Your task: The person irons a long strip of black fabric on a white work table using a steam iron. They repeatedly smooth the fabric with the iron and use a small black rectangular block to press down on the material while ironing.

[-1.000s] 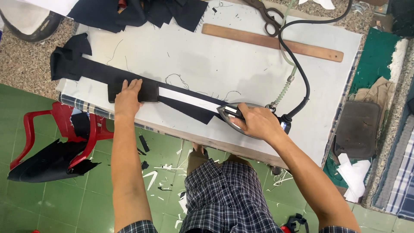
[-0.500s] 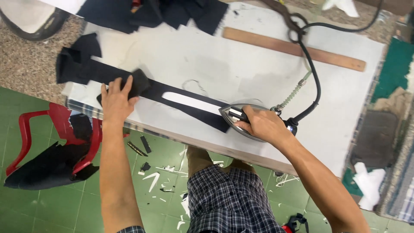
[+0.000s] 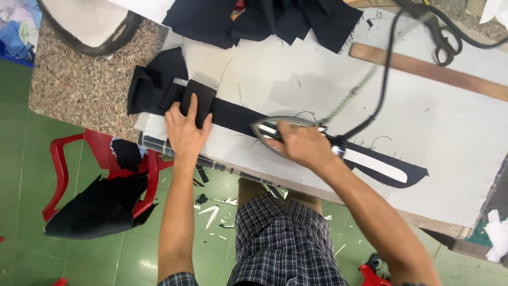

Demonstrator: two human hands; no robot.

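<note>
Presently, the right hand was closed around the handle of a clothes iron, whose metal base rested on a long black fabric strip lying left to right across the white-covered table. The left hand lay flat on the left part of that strip, fingers stretched out and pressing a folded black patch, gripping nothing. To the right of the iron a white band ran along the strip towards its pointed end. A black cord and a coiled spring led from the iron towards the far edge. A wooden ruler lay far right, apart from the strip. Dark cloth pieces sat at the far edge. A red plastic chair stood left, below the table, on the green floor.
</note>
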